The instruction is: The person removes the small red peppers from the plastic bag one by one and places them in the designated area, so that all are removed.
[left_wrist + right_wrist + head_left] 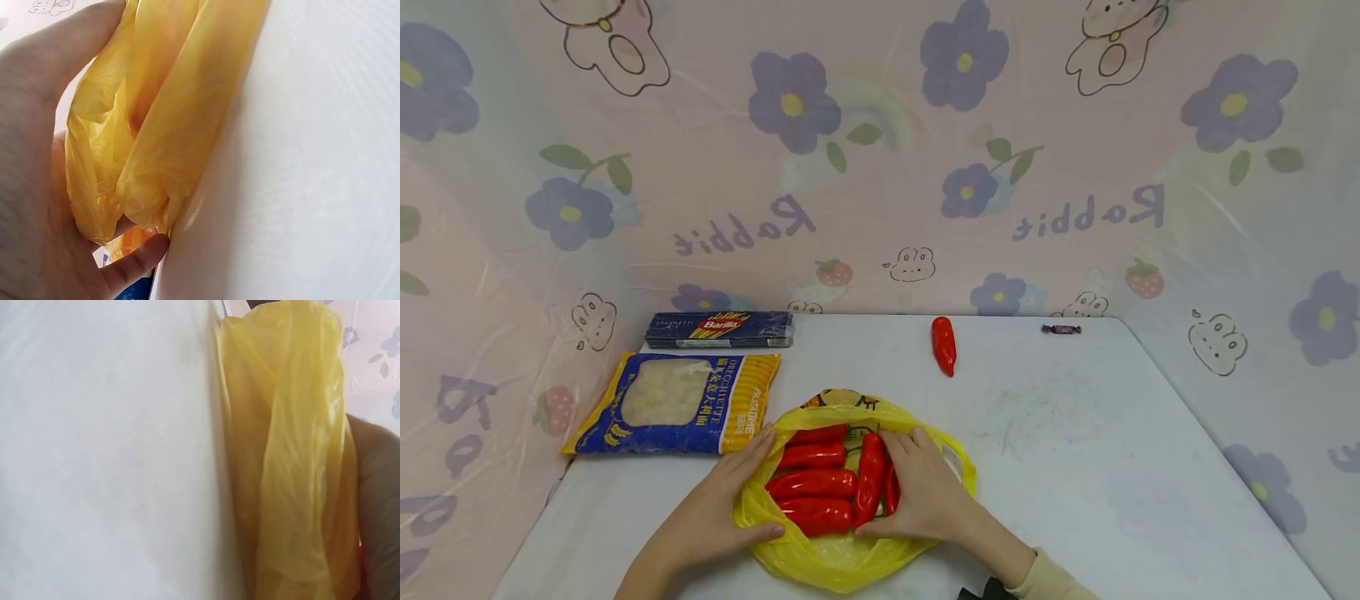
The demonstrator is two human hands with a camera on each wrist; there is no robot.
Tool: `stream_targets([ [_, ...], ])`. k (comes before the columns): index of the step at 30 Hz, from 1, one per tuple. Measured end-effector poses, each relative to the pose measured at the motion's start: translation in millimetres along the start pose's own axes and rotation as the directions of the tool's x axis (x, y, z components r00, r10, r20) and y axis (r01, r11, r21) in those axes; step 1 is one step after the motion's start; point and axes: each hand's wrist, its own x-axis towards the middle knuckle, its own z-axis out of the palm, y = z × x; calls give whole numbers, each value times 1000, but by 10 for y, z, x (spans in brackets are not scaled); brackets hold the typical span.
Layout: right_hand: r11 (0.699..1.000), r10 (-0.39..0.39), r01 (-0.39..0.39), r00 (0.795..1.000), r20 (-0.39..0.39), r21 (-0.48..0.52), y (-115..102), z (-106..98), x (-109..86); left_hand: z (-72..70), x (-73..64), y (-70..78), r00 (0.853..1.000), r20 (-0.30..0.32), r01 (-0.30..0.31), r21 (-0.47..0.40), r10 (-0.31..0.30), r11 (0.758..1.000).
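A yellow plastic bag (842,571) stands with its mouth spread, several red peppers (812,483) lying inside. My left hand (718,504) rests against the bag's left side, thumb and fingers spread along the rim; in the left wrist view the yellow film (181,119) sits beside the palm. My right hand (928,492) reaches over the right rim into the bag. Its fingertips and thumb hold an upright-lying red pepper (869,479) at its two ends. Another pepper (891,492) is partly hidden under that hand. Yellow film (294,456) covers most of the hand in the right wrist view.
A blue and yellow pasta bag (670,404) lies at left, with a dark blue spaghetti box (718,329) behind it. One red pepper (943,346) lies at the back middle and a small wrapped candy (1062,330) at the back right of the white table (1112,467).
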Motion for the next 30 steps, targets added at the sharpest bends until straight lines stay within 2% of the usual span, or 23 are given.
stream_targets([
  [13,1000,-28,28,999,-31,-2,-3,0,-10,-1,4,1,1000,-3,-4,-4,4,1000],
  [19,1000,-18,18,1000,-12,11,-13,-14,-17,4,8,-2,1000,-2,5,-6,-5,1000],
  [30,989,22,-30,998,60,142,-65,-178,-45,6,5,-20,999,1,34,-14,-34,999],
])
